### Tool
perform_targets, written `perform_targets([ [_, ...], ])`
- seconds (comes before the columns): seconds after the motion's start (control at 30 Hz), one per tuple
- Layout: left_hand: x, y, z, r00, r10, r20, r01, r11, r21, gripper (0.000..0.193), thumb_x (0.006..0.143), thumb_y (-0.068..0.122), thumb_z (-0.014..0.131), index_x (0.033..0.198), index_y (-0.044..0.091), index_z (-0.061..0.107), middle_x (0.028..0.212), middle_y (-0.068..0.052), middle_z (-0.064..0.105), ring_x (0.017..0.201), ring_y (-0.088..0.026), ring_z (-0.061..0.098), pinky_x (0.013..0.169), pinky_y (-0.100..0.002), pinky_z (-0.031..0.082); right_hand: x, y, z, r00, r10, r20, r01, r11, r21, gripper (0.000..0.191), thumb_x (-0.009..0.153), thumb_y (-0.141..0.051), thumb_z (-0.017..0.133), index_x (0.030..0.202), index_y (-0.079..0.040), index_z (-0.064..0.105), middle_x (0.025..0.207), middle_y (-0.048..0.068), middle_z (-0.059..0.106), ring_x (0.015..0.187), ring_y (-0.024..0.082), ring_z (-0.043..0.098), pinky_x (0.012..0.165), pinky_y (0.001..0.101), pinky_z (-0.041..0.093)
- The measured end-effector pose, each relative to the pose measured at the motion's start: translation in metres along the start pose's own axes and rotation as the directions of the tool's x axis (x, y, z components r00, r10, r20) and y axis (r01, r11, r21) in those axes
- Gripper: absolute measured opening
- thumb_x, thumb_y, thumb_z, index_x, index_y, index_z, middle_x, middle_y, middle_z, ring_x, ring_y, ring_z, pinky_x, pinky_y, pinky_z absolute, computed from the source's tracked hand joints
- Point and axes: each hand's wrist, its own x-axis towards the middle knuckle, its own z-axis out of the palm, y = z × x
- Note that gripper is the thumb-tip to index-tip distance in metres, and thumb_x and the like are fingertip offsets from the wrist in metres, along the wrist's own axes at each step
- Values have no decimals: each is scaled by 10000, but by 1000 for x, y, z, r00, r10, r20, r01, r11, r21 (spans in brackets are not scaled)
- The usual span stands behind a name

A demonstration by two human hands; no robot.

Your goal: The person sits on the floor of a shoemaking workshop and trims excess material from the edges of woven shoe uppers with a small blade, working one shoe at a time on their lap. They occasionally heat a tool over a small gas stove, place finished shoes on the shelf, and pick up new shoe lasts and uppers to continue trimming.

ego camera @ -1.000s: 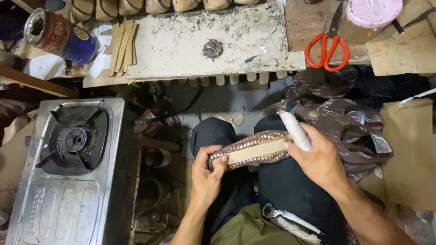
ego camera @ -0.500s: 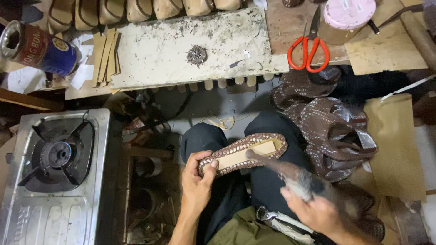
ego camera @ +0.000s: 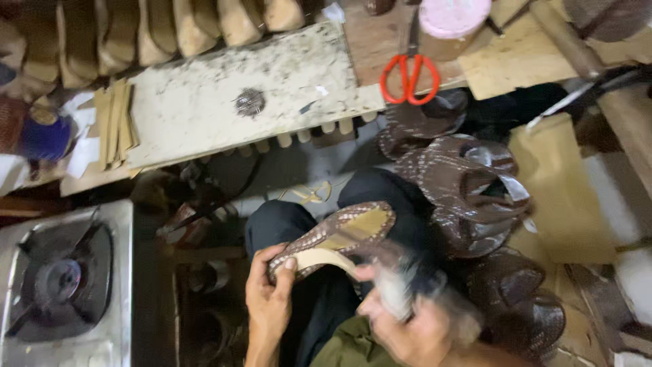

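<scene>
We are seeing our right hand [ego camera: 407, 326] smearing into motion blur, whatever it is gripping staying unreadable, its wrist running off the bottom edge, the gas stove [ego camera: 61, 285] being cropped at the left edge.

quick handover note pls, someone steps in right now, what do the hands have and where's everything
Left hand: grips the heel end of a brown patterned shoe sole with tan insole, held over the lap.
Right hand: motion-blurred beside the sole, holding something whitish; too blurred to identify.
Nearby: pile of brown patterned shoe uppers at the right, red-handled scissors on the wooden bench, steel gas stove at the left.
Done: insole sits in the sole.
Left: cannot tell from this view.
</scene>
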Motion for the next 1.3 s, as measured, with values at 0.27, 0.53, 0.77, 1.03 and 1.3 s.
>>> perform_targets([
  [0.27, -6, -6, 1, 995, 104, -5, -101, 974, 204, 259, 958, 13, 640, 1212, -5, 594, 1037, -68, 678, 918, -111, 637, 824, -253, 539, -7, 2, 15, 776, -586, 232, 592, 805, 51, 522, 972, -84, 762, 1400, 71, 507, 1444, 271, 630, 1262, 359, 734, 971, 424, 611],
  [0.53, -7, -4, 2, 999, -6, -51, 10, 997, 80, 273, 934, 28, 640, 1204, -1, 610, 1050, -80, 685, 905, -119, 643, 802, -265, 546, 5, 11, -25, 897, -421, -137, 376, 888, -266, 415, 808, -102, 815, 1188, -39, 662, 1015, 64, 717, 791, 185, 735, 716, 304, 599],
  [0.77, 0, 1, 2, 999, -38, -13, 38, 999, 6, 275, 943, 41, 642, 1210, -13, 605, 1026, -84, 706, 904, -116, 649, 819, -263, 550, -7, 22, -82, 939, -342, 23, 278, 720, -636, 540, 740, -128, 783, 1241, 8, 634, 990, 136, 694, 756, 303, 709, 641, 390, 566],
  [1.03, 5, 13, 7, 998, -61, 17, 60, 996, 60, 288, 942, 79, 643, 1214, -11, 613, 1045, -83, 733, 902, -106, 675, 824, -258, 557, -24, 20, -82, 936, -316, 156, 317, 562, -764, 488, 774, -227, 734, 1223, -57, 643, 1054, 150, 651, 924, 330, 630, 758, 440, 489],
  [1.3, 3, 19, 5, 997, -73, 14, 72, 996, 56, 295, 946, 77, 661, 1227, -2, 626, 1034, -95, 713, 898, -121, 660, 820, -268, 548, -57, 37, -45, 785, 213, 582, 322, 663, -676, 630, 811, -283, 788, 1318, 9, 555, 1094, 200, 575, 935, 386, 624, 753, 482, 524],
])
